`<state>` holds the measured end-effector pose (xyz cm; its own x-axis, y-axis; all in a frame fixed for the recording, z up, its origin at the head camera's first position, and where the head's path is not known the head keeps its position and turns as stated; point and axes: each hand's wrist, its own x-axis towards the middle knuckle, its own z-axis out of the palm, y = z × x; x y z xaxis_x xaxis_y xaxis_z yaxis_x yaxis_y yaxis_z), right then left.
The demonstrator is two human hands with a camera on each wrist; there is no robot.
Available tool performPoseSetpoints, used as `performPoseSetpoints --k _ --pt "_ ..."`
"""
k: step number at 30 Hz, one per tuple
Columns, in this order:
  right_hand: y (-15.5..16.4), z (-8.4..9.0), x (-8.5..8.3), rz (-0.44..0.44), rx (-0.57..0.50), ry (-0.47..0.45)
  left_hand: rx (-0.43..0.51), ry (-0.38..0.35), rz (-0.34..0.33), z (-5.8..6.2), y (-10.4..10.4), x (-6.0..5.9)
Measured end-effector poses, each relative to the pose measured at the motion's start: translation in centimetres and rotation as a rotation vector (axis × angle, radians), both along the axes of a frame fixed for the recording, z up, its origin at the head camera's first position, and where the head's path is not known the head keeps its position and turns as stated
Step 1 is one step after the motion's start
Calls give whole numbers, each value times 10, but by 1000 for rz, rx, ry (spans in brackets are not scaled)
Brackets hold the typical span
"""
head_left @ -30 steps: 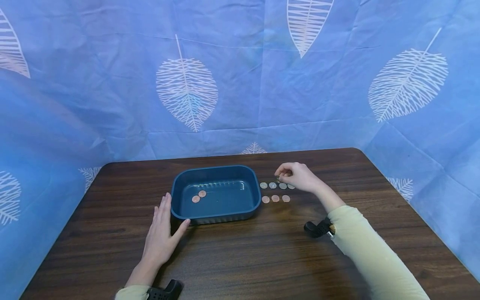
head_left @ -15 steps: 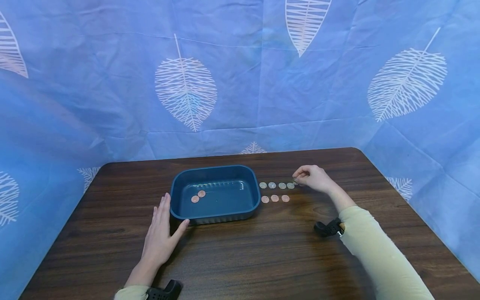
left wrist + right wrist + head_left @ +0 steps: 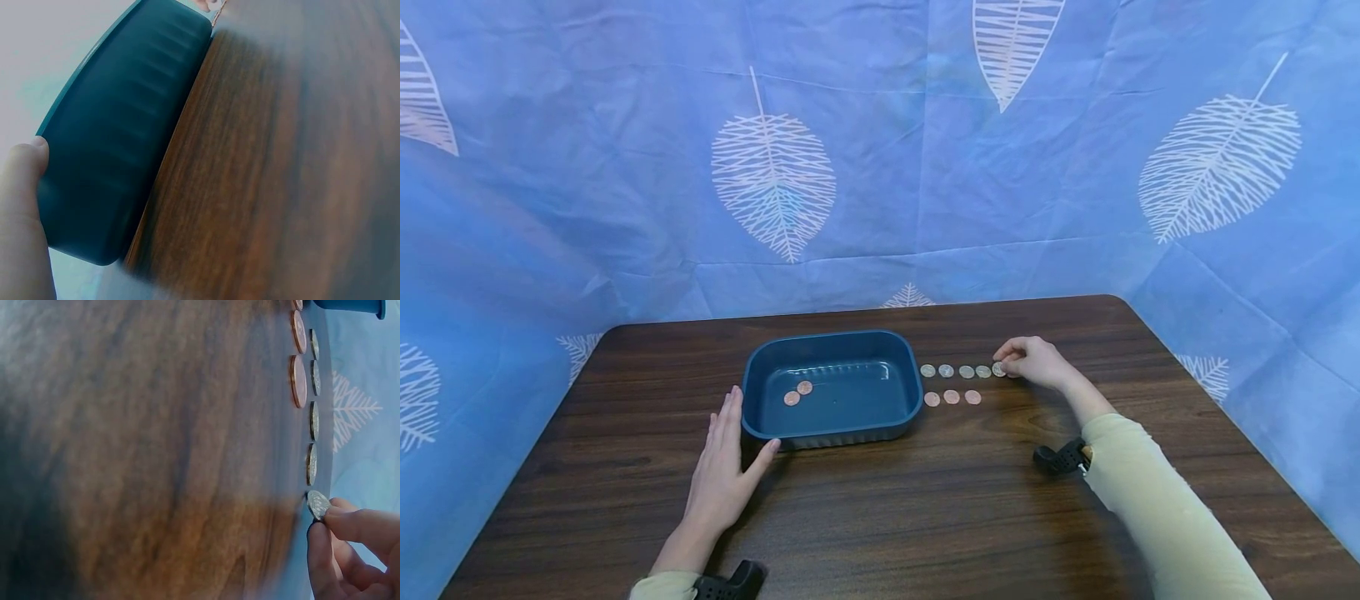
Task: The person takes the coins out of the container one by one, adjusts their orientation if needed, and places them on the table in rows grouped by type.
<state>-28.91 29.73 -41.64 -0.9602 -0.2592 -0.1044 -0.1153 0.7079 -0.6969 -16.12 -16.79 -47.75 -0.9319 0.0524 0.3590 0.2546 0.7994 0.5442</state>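
A dark blue tray (image 3: 831, 343) sits mid-table with two copper coins (image 3: 798, 393) inside. My left hand (image 3: 728, 443) lies flat on the table at the tray's front left corner, and its thumb (image 3: 22, 187) touches the tray wall (image 3: 119, 137). Right of the tray lie a row of silver coins (image 3: 956, 372) and a nearer row of three copper coins (image 3: 952, 398). My right hand (image 3: 1009, 365) pinches a silver coin (image 3: 317, 504) at the right end of the silver row, with the coin's edge at the table.
The brown wooden table (image 3: 895, 517) has rounded far corners. Blue cloth with white leaf prints (image 3: 775, 183) hangs behind and on both sides. Black wrist mounts (image 3: 1060, 458) sit on both forearms.
My right hand has moved right along the silver row and lowered its coin to the table at the row's right end. The left hand and tray have not moved.
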Motion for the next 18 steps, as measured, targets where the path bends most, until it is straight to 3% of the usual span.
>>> performPoseSetpoints --k 7,18 --pt "1 -1 -2 -7 92 39 -4 4 4 1 1 0" --pt "1 -5 -3 -8 146 77 -8 -21 12 2 1 0"
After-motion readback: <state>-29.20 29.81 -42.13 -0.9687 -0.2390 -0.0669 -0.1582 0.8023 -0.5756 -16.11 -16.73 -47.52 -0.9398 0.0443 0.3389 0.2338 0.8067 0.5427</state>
